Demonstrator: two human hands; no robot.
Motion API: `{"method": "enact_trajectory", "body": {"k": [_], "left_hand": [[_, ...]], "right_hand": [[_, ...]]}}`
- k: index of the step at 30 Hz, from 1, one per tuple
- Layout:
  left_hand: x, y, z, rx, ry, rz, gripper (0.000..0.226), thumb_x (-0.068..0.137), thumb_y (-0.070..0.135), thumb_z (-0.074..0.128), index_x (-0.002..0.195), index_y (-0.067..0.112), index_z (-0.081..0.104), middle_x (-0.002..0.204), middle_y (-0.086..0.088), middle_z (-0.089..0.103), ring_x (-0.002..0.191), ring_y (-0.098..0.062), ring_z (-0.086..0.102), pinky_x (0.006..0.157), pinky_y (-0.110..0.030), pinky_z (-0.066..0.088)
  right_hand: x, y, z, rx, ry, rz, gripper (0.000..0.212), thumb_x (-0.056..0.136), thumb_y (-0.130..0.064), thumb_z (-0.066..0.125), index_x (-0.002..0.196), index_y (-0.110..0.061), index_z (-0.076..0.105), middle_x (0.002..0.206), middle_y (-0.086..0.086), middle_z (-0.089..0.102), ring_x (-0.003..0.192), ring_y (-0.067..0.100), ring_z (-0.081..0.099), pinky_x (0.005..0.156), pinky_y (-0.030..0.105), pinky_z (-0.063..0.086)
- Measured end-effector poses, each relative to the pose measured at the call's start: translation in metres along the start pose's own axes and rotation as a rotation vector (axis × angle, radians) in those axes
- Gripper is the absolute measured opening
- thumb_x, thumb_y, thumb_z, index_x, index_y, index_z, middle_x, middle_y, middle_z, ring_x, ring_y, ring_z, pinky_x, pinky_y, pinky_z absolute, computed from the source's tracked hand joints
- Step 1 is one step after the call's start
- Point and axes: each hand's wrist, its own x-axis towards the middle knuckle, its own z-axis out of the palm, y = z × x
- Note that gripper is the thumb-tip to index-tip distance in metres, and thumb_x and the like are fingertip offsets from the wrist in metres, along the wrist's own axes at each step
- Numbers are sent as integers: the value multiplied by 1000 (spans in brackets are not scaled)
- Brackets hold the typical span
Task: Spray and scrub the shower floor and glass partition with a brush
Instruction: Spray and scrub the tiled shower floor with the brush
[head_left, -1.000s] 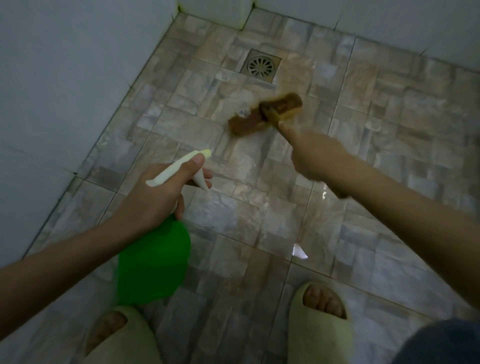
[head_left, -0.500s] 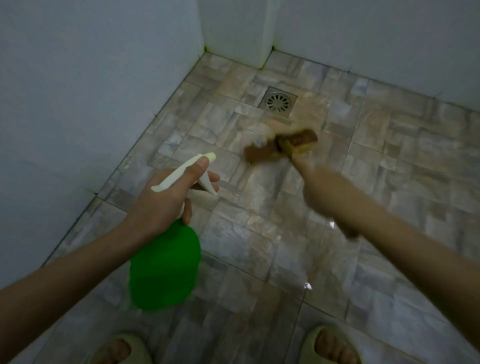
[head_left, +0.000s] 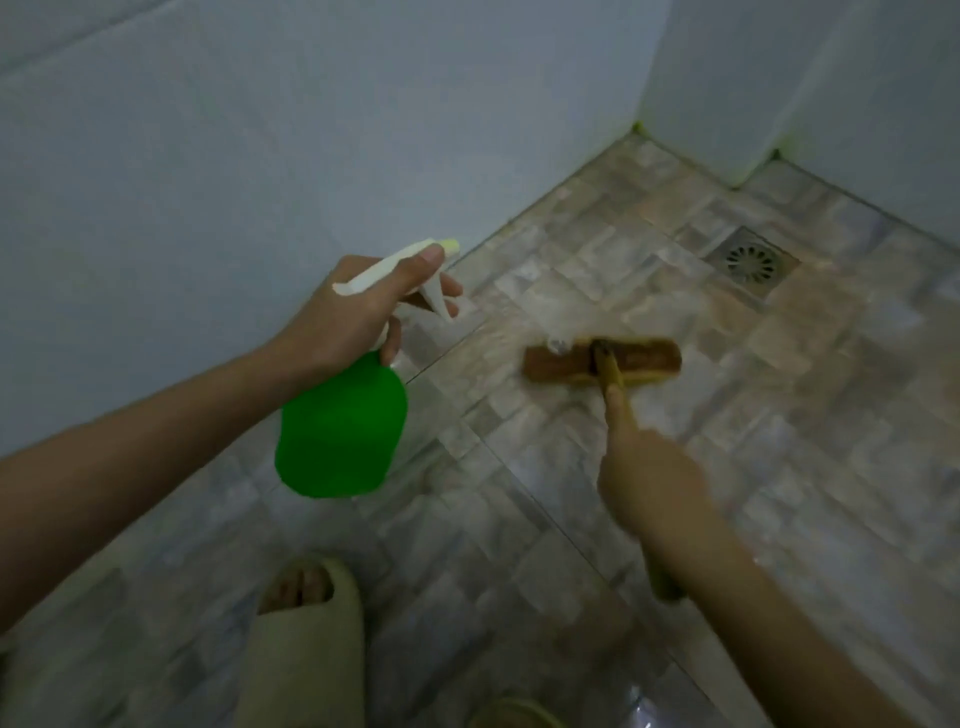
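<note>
Since the earlier frame the round metal floor drain (head_left: 751, 261) has slid from the upper middle toward the upper right of the frame, and the brown long-handled scrub brush (head_left: 602, 361) now lies level across the centre rather than tilted. Its flat brown head rests on the mottled beige and grey stone-pattern floor tiles (head_left: 779, 415), with a small patch of pale foam at its upper left edge. The yellowish handle runs down and to the right from the middle of the head into the right hand (head_left: 649, 483), whose fingers are clenched around it, the forefinger laid along the shaft; the handle's end pokes out below the wrist. This hand is blurred.

At left of centre the left hand (head_left: 358, 312) grasps the neck of a green plastic spray bottle (head_left: 340, 428) with a white trigger head, thumb on top and fingers curled at the trigger. The bottle hangs in the air above the floor, its nozzle pointing right toward the brush, well apart from it.

Pale grey walls (head_left: 208, 156) fill the upper left and meet the tiles along a diagonal edge just behind the bottle. A pale green open-toed slipper (head_left: 301, 654) with a foot in it stands at the bottom, left of centre. Nothing stands between brush and drain.
</note>
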Motion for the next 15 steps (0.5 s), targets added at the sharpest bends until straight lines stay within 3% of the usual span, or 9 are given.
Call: {"method": "enact_trajectory", "body": {"k": [4,7,9,15], "left_hand": [[-24,3,-22,80,18,-25,40,102,36,46,112,5,71,107,-10,76,54,-6,64,39,-22,41],[-37,3,-29,84,14,-38,39,104,31,42,113,3,69,109,-13,74,54,-1,64,39,-21,41],[-46,-2,-33,78,10,-45,39,104,31,42,112,4,68,110,-12,74,51,-1,62,39,-21,41],[-76,-34,-40,-52,62,-57,45,96,43,48,101,6,73,102,-6,77,50,-6,61,38,-21,41]], "right_hand": [[50,-20,-12,-2,43,-42,77,91,-4,36,154,-24,-3,73,3,46,63,22,52,59,35,44],[104,-30,-41,42,84,-60,81,89,-3,39,154,-27,-5,92,13,59,69,28,58,61,38,47],[93,-29,-37,29,88,-24,79,90,-4,39,154,-28,-2,99,15,61,74,29,60,64,39,50],[-36,-52,23,-60,-61,-75,77,96,-9,39,153,-30,-8,72,-2,44,57,13,44,56,29,39]]}}
